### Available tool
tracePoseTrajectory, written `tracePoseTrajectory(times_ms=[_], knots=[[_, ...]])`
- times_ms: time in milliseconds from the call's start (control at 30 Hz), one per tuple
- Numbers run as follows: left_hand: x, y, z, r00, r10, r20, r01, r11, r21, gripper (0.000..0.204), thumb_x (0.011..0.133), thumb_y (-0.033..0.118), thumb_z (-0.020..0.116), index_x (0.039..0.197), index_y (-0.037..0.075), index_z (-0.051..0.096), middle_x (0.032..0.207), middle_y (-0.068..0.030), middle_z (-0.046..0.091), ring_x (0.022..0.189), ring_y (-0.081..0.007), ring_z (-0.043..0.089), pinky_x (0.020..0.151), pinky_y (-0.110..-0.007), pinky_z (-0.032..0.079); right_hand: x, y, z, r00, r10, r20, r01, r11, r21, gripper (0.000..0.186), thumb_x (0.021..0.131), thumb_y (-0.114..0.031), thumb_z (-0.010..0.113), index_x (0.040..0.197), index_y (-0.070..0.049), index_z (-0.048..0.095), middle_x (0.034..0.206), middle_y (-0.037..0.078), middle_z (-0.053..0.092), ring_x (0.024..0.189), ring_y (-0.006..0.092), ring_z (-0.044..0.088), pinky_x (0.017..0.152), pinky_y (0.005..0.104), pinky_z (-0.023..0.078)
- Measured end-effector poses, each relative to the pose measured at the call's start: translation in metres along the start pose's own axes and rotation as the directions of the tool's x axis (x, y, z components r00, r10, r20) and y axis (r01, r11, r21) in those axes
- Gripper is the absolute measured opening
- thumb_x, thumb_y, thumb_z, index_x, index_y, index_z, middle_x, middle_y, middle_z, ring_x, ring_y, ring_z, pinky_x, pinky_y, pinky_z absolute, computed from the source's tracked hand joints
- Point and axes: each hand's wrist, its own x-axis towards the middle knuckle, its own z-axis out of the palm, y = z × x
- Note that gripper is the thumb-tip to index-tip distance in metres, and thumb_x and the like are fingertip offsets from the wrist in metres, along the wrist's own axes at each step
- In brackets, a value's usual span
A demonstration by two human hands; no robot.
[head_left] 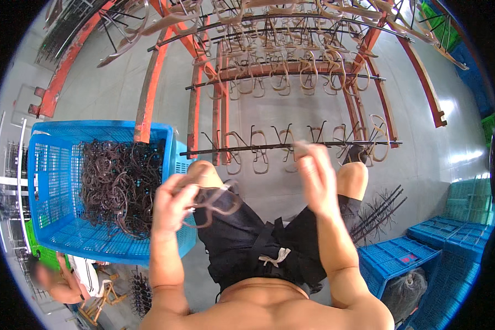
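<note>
My left hand is closed on brown eyeglass frames, which hang out over my left thigh, slightly blurred. Ahead, my right hand reaches up to a black rod; its fingers are pressed together, and what they pinch, if anything, is blurred. Along that rod, hooked wires carry several tan eyeglass frames. Left of my left hand stands a large blue crate with a tangled heap of dark eyeglass frames inside.
An orange metal rack rises ahead, its upper rods full of hanging eyeglass frames. Hooked black rods lie at the right by blue crates. One crate holds a clear plastic bag. Another person sits at the lower left.
</note>
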Motion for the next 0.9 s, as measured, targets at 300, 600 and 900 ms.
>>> tracePoseTrajectory(times_ms=[300,600,900], knots=[[0.016,-0.016,0.047,0.95,-0.149,0.276,0.193,0.971,-0.138,0.008,0.086,0.009,0.055,0.091,0.003,0.056,0.06,0.0022,0.05,0.045,-0.0039,0.043,0.039,-0.018,0.03,-0.022,-0.003,0.025,0.773,-0.238,0.588,0.248,0.967,0.065,0.032,0.08,-0.035,0.064,0.093,-0.007,0.06,0.072,0.009,0.052,0.075,0.0279,0.055,0.075,0.037,0.041],[0.011,-0.068,0.045,0.935,-0.219,0.28,0.301,0.906,-0.296,0.013,0.083,0.01,0.046,0.095,0.009,0.043,0.077,0.0,0.046,0.057,-0.0091,0.045,0.047,-0.023,0.036,0.009,0.09,-0.043,0.547,0.44,-0.713,0.028,0.841,0.54,0.017,0.094,-0.015,0.046,0.105,-0.004,0.054,0.06,-0.003,0.044,0.043,0.005,0.038,0.039,0.0197,0.031],[0.008,-0.083,0.076,0.872,-0.079,0.482,0.173,0.973,-0.153,0.021,0.091,0.011,0.046,0.11,0.001,0.046,0.088,-0.0047,0.053,0.071,-0.012,0.052,0.065,-0.026,0.045,0.028,0.123,-0.068,0.509,0.599,-0.619,-0.018,0.726,0.688,0.017,0.09,-0.012,0.05,0.099,-0.002,0.06,0.056,-0.004,0.042,0.041,0.0048,0.036,0.036,0.0205,0.028]])
